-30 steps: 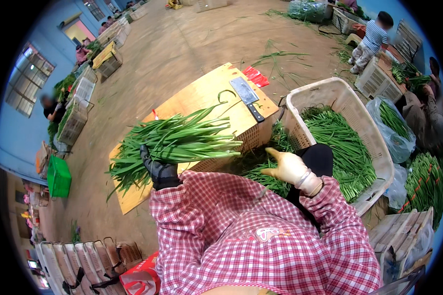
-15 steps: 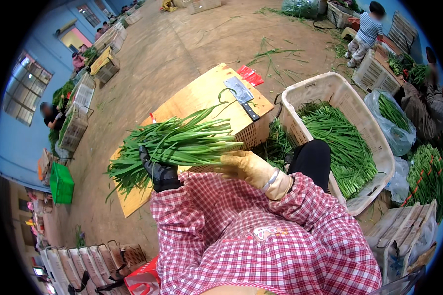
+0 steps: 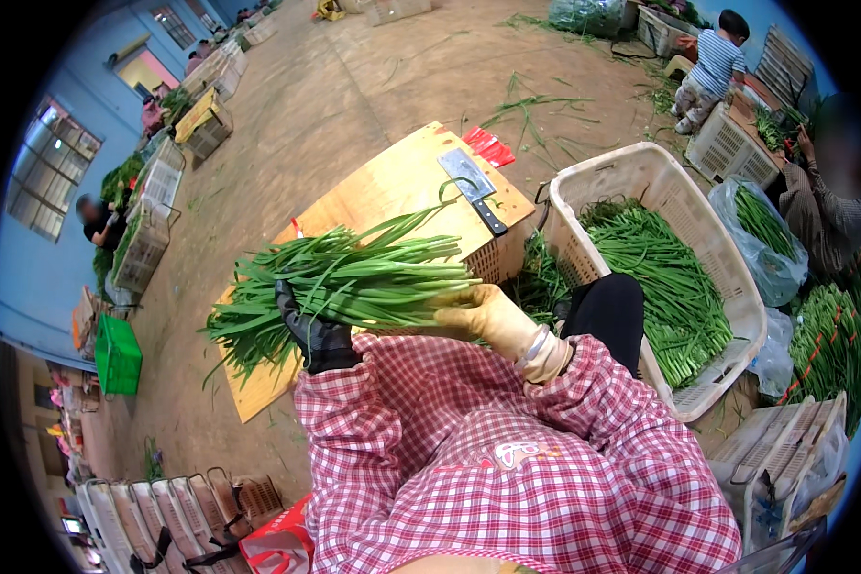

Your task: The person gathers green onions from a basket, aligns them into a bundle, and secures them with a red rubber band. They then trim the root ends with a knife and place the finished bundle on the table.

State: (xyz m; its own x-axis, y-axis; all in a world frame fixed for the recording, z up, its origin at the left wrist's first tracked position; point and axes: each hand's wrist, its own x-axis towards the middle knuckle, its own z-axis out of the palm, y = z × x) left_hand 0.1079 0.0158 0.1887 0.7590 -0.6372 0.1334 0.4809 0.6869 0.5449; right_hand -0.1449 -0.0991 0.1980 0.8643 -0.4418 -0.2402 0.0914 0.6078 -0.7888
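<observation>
A thick bunch of green chives [image 3: 373, 277] lies sideways in front of me over a wooden board [image 3: 354, 201], leafy tips to the left and pale stem ends to the right. My left hand [image 3: 316, 330], in a black glove, is closed round the leafy half from below. In a cream-yellow glove, my right hand [image 3: 493, 320] has its fingers curled against the stem ends; some fingertips are hidden behind the stems. Beyond the bunch, a cleaver [image 3: 469, 187] with a black handle rests on the board, a loose leaf across its blade.
A pale plastic crate [image 3: 655, 158] full of chives stands at my right, beside my knee. Red strips [image 3: 489, 146] lie at the board's far edge. Bagged chives [image 3: 761, 220] and a seated person [image 3: 827, 206] are farther right. A small person [image 3: 713, 67] stands behind. At left sits a green bin [image 3: 119, 354].
The bunch has shifted slightly right and its stems lie a little higher. My right hand has moved up and right with it, its fingers more curled at the stem ends.
</observation>
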